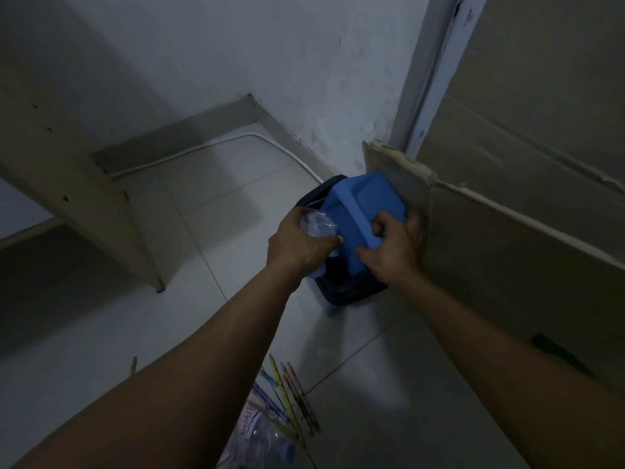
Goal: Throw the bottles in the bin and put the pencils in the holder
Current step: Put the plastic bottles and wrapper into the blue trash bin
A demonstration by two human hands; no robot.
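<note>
A dark bin [351, 289] stands on the floor by the wall corner, its blue lid [363, 201] tipped up. My right hand [392, 245] grips the lid's raised handle bar. My left hand [301, 245] is closed around a crumpled clear plastic bottle [318, 223], held over the bin's left rim. Another clear bottle [260, 438] with a blue cap lies on the floor between my forearms. Several coloured pencils [294, 397] are scattered beside it, and one lone pencil [133, 364] lies further left. No pencil holder is in view.
A large cardboard sheet [507, 231] leans against the wall at the right, touching the bin lid. A beige furniture leg and panel [101, 198] stand at the left. A white cable [209, 147] runs along the skirting on the tiled floor [389, 401].
</note>
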